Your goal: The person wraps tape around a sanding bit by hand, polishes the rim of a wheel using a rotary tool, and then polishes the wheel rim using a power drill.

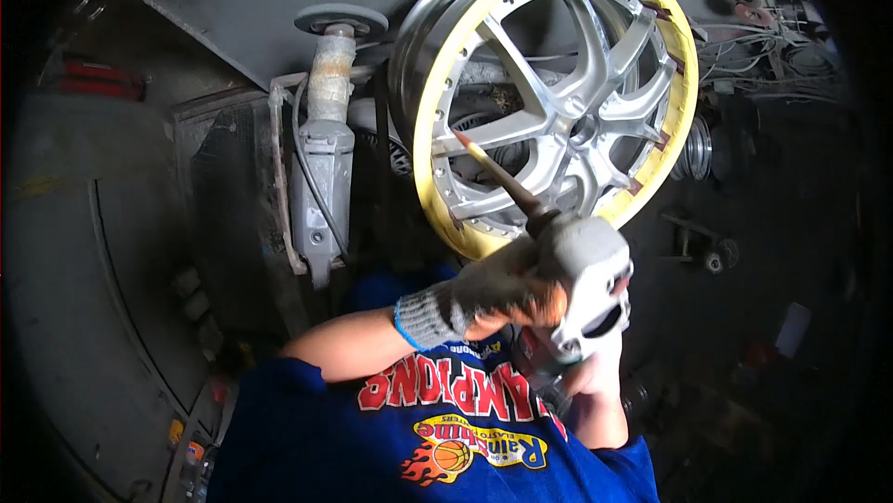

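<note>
In the head view my left hand [498, 298], in a grey knitted glove with a blue cuff edge, is closed around the front of a die grinder [584, 256]. My right hand [597, 375] grips the rear of this tool, partly blurred and hidden by its housing. A long tapered spindle [507, 185] with a reddish pointed tip runs forward from the grinder. Its tip overlaps a spoke of the silver alloy wheel [577, 103]. The wheel stands tilted in front of me, a yellow band [423, 154] round its outer lip and brown patches along that band.
Left of the wheel, a grey power tool [326, 168] with a wrapped neck stands upright, a round disc [340, 19] on top and its cord hanging beside it. Tangled cables [781, 56] lie at upper right. Another wheel [696, 147] shows behind the yellow-edged one.
</note>
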A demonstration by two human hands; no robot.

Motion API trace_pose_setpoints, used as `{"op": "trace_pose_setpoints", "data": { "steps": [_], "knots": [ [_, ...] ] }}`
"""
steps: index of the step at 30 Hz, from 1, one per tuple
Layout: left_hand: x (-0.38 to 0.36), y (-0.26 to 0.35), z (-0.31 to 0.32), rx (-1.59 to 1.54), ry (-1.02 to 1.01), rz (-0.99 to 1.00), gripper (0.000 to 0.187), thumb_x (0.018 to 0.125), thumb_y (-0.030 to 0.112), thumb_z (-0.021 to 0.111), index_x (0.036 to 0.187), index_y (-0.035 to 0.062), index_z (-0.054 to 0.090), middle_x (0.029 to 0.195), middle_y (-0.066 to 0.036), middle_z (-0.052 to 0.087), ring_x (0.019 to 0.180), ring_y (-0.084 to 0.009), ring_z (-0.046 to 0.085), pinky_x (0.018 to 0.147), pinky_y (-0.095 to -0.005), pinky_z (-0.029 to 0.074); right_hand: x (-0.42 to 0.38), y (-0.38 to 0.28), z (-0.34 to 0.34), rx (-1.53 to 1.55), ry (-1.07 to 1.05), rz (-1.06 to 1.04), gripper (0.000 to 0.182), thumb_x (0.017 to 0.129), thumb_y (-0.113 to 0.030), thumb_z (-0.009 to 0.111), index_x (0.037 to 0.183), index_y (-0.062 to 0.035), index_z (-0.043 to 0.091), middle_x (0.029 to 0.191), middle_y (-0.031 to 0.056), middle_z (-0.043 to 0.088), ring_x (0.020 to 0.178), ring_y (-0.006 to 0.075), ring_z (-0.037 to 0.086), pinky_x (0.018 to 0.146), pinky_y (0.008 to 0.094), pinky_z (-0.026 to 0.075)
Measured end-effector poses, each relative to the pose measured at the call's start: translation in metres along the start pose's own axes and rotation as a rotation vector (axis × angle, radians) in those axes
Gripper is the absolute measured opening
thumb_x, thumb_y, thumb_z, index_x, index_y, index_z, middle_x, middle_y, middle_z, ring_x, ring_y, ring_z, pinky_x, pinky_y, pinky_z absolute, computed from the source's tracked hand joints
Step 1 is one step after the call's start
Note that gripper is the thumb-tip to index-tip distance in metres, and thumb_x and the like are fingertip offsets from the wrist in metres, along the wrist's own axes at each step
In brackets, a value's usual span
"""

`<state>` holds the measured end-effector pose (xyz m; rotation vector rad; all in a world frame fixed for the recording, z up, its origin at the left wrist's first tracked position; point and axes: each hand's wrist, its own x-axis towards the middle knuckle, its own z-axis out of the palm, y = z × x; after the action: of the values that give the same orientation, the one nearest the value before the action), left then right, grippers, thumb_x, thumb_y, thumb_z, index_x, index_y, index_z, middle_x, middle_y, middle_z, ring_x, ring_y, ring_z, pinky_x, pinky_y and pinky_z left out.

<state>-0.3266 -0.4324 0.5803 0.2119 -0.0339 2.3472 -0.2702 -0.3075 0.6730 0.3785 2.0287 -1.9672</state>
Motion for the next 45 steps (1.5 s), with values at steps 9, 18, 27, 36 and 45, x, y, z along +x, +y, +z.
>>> {"op": "trace_pose_setpoints", "data": {
  "steps": [9,18,27,36,45],
  "knots": [
    [-0.028,0.02,0.011,0.249,-0.073,-0.2,0.137,0.05,0.075,0.073,0.142,-0.0136,0.022,0.142,-0.018,0.04,0.125,-0.0186,0.045,0.106,-0.0326,0.035,0.007,-0.009,-0.002,-0.592,-0.236,-0.054,0.084,0.053,-0.03,0.089,0.121,0.0021,0.051,0.098,0.015,0.067,0.089,0.0313,0.069,0.08,0.0375,0.055],
    [-0.038,0.023,-0.008,-0.115,-0.095,-0.249,0.134,0.042,0.052,0.089,0.146,-0.0022,0.025,0.135,-0.01,0.048,0.123,-0.0168,0.045,0.103,-0.0302,0.036,0.017,-0.027,0.001,-0.669,-0.331,0.027,0.084,0.049,-0.033,0.088,0.116,0.005,0.054,0.099,0.0168,0.067,0.088,0.0303,0.069,0.081,0.0358,0.052],
    [-0.036,0.049,-0.013,-0.239,-0.072,-0.407,0.127,0.045,0.05,0.09,0.144,-0.0018,0.029,0.132,-0.01,0.05,0.12,-0.0163,0.047,0.1,-0.0301,0.038,0.029,-0.043,-0.002,-0.742,-0.465,0.147,0.098,0.057,-0.037,0.085,0.134,0.0027,0.038,0.113,0.025,0.058,0.101,0.042,0.062,0.091,0.0441,0.049],
    [-0.034,0.07,-0.013,-0.323,-0.037,-0.535,0.121,0.047,0.047,0.092,0.141,-0.0014,0.034,0.13,-0.01,0.052,0.117,-0.0158,0.049,0.098,-0.03,0.04,0.045,-0.048,0.011,-0.665,-0.451,0.229,0.097,0.054,-0.034,0.086,0.132,0.0048,0.043,0.114,0.022,0.062,0.103,0.0348,0.065,0.093,0.0395,0.049],
    [-0.041,0.084,-0.016,-0.21,0.03,-0.616,0.104,0.05,0.048,0.092,0.127,-0.0051,0.046,0.115,-0.011,0.057,0.102,-0.0164,0.052,0.084,-0.0324,0.044,0.05,-0.059,0.015,-0.669,-0.467,0.251,0.1,0.059,-0.029,0.085,0.14,0.0009,0.034,0.115,0.0283,0.059,0.107,0.0421,0.06,0.094,0.0438,0.048]
  ]
}}
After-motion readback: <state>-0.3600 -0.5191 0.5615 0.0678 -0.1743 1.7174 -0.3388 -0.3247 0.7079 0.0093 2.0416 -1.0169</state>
